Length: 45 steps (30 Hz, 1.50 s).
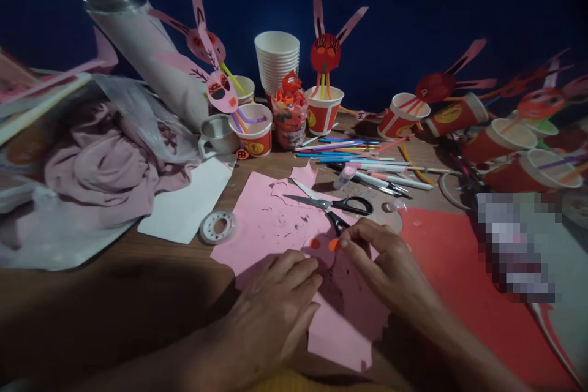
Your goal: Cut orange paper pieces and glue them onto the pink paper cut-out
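My left hand (282,297) lies with its fingers stretched flat over the pink paper (271,226), at the edge of a pink paper disc (325,258). My right hand (381,257) pinches thumb and forefinger at the edge of a small orange paper dot (334,245) on this disc. A matching orange dot (315,244) sits to its left. Just beyond my right fingertips are black-handled scissors (328,203), blades apart, resting on the pink sheet. Small dark scraps are scattered over the pink paper.
A tape roll (218,228) lies left, beside white paper (186,211). Red paper (441,282) spreads to the right. Behind are pens (390,174), straws (340,148), a glass jar of red scraps (289,113), stacked cups (277,61), and several cups with paper rabbit-like heads (326,53). Cloth in plastic (110,165) is left.
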Tool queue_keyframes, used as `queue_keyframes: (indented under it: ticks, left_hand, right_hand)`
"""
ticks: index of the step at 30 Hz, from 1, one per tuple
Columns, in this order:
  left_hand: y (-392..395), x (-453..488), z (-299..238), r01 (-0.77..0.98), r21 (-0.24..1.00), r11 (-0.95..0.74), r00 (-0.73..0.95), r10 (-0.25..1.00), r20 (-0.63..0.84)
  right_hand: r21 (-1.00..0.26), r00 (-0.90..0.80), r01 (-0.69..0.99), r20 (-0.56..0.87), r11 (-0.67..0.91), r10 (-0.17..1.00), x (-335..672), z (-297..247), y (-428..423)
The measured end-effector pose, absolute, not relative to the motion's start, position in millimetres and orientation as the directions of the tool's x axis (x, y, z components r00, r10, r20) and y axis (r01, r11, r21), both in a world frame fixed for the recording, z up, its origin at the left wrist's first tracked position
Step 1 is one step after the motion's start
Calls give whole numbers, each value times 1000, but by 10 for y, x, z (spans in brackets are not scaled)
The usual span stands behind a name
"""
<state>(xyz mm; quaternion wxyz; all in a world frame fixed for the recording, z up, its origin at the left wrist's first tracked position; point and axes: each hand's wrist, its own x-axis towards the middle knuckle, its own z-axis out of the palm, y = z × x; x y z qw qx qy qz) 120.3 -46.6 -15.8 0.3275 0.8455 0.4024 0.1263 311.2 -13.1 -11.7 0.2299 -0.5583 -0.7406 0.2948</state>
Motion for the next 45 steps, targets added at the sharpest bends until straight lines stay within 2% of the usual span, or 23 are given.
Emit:
queue_keyframes:
  ticks: [6, 15, 21, 23, 27, 30, 39, 45]
  left_hand:
    - [-456, 1239, -209, 602, 531, -597, 739, 668, -87]
    - [-437, 1219, -276, 566, 561, -605, 788, 597, -152]
    - [-469, 1216, -294, 565, 581, -586, 756, 649, -81]
    - [-473, 1214, -312, 563, 528, -637, 765, 642, -41]
    - [-460, 1207, -358, 558, 323, -764, 804, 595, 18]
    - [-448, 1202, -358, 555, 219, -803, 819, 574, 29]
    - [-414, 1227, -309, 563, 168, -809, 821, 571, 3]
    - [-417, 1220, -307, 563, 154, -812, 822, 570, 1]
  right_hand:
    - [-588, -289, 780, -36, 214, 957, 3102, -209, -171]
    - [-488, -237, 851, -33, 191, 971, 3000, -297, -193]
    - [-444, -227, 870, 23, 214, 974, 2988, -359, -179]
    - [-414, -221, 885, 30, 214, 975, 2982, -370, -177]
    - [-375, -221, 900, 43, 220, 974, 2965, -364, -169]
    - [-370, -231, 899, 54, 234, 971, 2952, -356, -161]
    - [-238, -267, 927, 128, 291, 955, 2930, -402, -170]
    - [-192, -277, 929, 204, 316, 939, 2908, -419, -183]
